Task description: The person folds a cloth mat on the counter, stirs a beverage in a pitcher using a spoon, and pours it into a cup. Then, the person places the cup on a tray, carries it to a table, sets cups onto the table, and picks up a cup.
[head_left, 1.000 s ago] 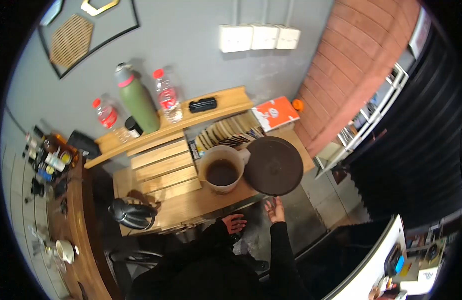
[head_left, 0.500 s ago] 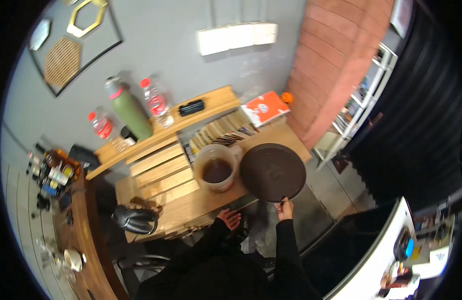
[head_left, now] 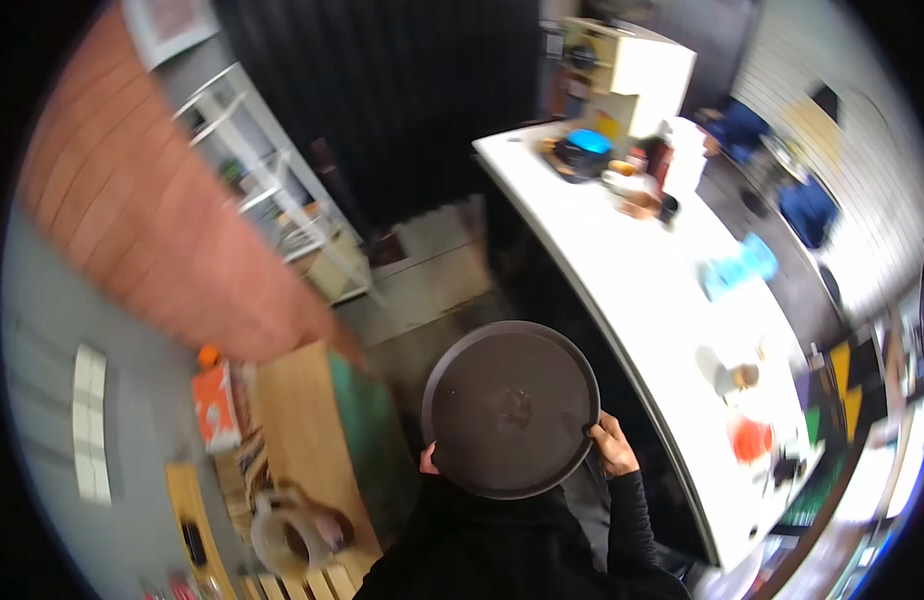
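Observation:
A round dark brown serving tray (head_left: 512,410) is held level in front of my body, with a few wet-looking marks near its middle. Its right rim is gripped by my right hand (head_left: 614,446), thumb over the edge. At the lower left rim, my left hand (head_left: 428,459) also holds the tray; most of its fingers are hidden underneath. A translucent pitcher (head_left: 282,540) with dark liquid stands on the wooden bench (head_left: 297,420) to my left.
On the right is a long white counter (head_left: 622,290) with a blue-topped round device (head_left: 584,152), a blue cup-like object (head_left: 739,267) and a red item (head_left: 751,439). A white shelf rack (head_left: 277,190) stands ahead, beside a brick pillar (head_left: 172,220). An orange-red box (head_left: 216,407) lies near the wall.
My view has swung right, from the bench toward the white counter. The tray has come off the bench area to my front, and my left hand, open before, has joined on its rim.

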Demonstrator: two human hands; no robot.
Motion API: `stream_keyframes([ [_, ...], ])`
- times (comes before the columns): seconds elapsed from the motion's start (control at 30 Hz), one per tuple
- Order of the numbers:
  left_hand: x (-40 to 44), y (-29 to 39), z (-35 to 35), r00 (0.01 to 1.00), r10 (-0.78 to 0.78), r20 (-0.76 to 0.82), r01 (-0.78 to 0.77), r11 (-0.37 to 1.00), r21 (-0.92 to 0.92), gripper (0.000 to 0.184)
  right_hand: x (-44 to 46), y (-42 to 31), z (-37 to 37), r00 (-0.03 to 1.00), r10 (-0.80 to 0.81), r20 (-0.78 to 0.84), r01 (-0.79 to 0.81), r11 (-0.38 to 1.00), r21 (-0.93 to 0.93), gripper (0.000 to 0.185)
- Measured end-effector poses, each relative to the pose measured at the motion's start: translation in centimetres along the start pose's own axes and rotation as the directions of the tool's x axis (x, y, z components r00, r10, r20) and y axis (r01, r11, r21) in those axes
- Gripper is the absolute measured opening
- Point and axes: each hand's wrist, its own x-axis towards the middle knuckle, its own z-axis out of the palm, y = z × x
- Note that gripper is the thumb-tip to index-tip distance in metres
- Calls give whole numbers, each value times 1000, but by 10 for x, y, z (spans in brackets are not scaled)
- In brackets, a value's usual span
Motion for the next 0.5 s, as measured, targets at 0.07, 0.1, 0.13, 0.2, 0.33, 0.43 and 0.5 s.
stream_keyframes([
  [0.07,30,-14,8,946,-46,321,21,997,80,46,-31,-1,-29,994,-58,-89,58,998,-6,43],
  [0.1,43,-23,14,881,-79,467,32,994,107,44,-47,-4,-38,987,-86,-135,84,996,-23,43],
  [0.13,53,-29,21,789,-114,603,44,991,130,43,-61,3,-43,971,-102,-215,104,995,-6,43],
  [0.2,65,-39,42,730,-241,639,142,969,202,43,-83,13,-53,939,-173,-297,142,982,-122,41],
  [0.33,84,-58,85,652,-431,623,306,902,303,44,-104,32,-65,860,-82,-503,20,992,-127,43],
  [0.43,100,-69,116,602,-516,609,382,856,347,44,-94,46,-80,828,-182,-530,159,983,-89,45],
  [0.5,108,-75,135,585,-556,591,435,829,350,44,-87,40,-93,833,-153,-532,153,987,-45,46],
])
